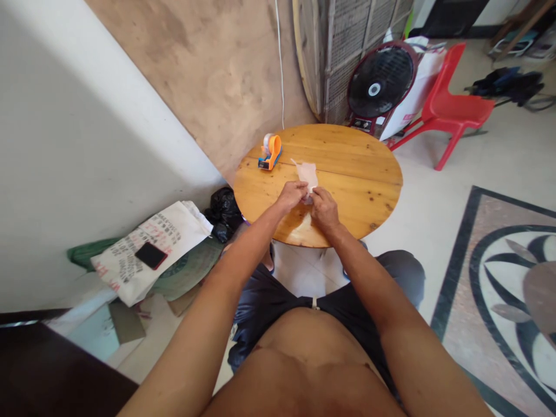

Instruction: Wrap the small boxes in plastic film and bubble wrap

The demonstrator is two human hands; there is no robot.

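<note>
Table: round wooden table is standing before the seated person; clock positions are referring to its centre, with 12 o'clock pointing away from the person.
Film: pale, thin film is lying near the table's centre, its main part showing just beyond the fingers and a narrow strip pointing toward 11 o'clock; whether it is forming a bag or a single sheet, and whether it is holding anything, cannot be told.
Tape dispenser: orange-and-blue tape dispenser is sitting at 10 o'clock on the table, carrying a roll of tape.
Printed sack: white printed sack is lying off the table, between 8 and 9 o'clock, and bearing a dark-screened phone on top; its contents are not showing.
Black bag: black plastic bag is resting between the sack and the table edge; its contents are staying hidden.
Left hand: left hand is pinching the film's near part between thumb and fingers, its forearm reaching in from 7 o'clock.
Right hand: right hand is pinching the film just beside the left, fingers curling inward, its forearm reaching in from 5 o'clock.
Surroundings: round fan is standing at 1 o'clock; red chair is standing at 2 o'clock.
</note>
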